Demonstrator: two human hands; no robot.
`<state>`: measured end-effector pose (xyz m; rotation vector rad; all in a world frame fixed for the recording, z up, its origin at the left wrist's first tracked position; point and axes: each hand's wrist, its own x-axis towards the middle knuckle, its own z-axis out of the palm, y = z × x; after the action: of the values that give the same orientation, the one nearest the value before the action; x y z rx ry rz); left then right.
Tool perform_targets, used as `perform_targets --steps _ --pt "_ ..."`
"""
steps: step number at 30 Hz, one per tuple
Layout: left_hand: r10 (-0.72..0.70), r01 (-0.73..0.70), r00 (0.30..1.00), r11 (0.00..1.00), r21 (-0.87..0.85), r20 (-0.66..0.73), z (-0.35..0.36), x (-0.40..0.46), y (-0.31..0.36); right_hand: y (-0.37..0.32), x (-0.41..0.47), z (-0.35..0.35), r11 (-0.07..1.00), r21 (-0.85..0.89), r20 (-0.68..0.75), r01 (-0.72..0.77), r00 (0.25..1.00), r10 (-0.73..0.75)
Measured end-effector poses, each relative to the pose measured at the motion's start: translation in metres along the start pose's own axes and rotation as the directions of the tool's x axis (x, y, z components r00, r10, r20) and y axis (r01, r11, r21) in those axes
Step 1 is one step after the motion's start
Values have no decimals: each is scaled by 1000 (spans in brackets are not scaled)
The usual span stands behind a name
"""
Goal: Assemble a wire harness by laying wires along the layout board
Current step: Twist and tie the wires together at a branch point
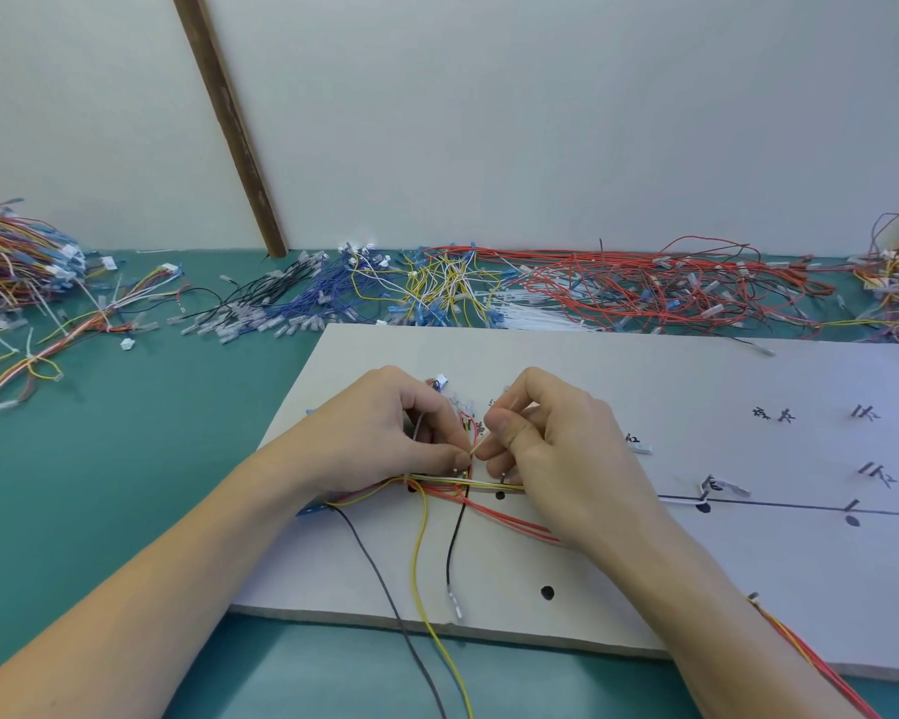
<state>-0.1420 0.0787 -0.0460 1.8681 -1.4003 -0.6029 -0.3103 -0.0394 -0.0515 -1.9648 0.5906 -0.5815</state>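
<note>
On the pale grey rectangular layout board (644,386), my left hand (385,433) and right hand (551,433) each pinch the thin bundle of red, yellow and white wires (468,482) between curled fingertips.

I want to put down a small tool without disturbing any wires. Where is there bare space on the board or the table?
Bare board lies behind the hands, up to its far edge. Bare green table lies left of the board, before the loose bundle. It is crowded around the left hand and right hand, where the harness wires cross, and along the wall with wire piles.
</note>
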Motion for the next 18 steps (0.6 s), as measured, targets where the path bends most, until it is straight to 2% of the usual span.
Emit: perform_targets --steps 8,18 --pt "26 -27 999 999 41 20 1 -1 1 0 1 1 997 -71 48 -15 999 18" --pt "17 -19 999 999 50 40 -3 2 0 -3 1 -4 996 -1 98 -85 992 85"
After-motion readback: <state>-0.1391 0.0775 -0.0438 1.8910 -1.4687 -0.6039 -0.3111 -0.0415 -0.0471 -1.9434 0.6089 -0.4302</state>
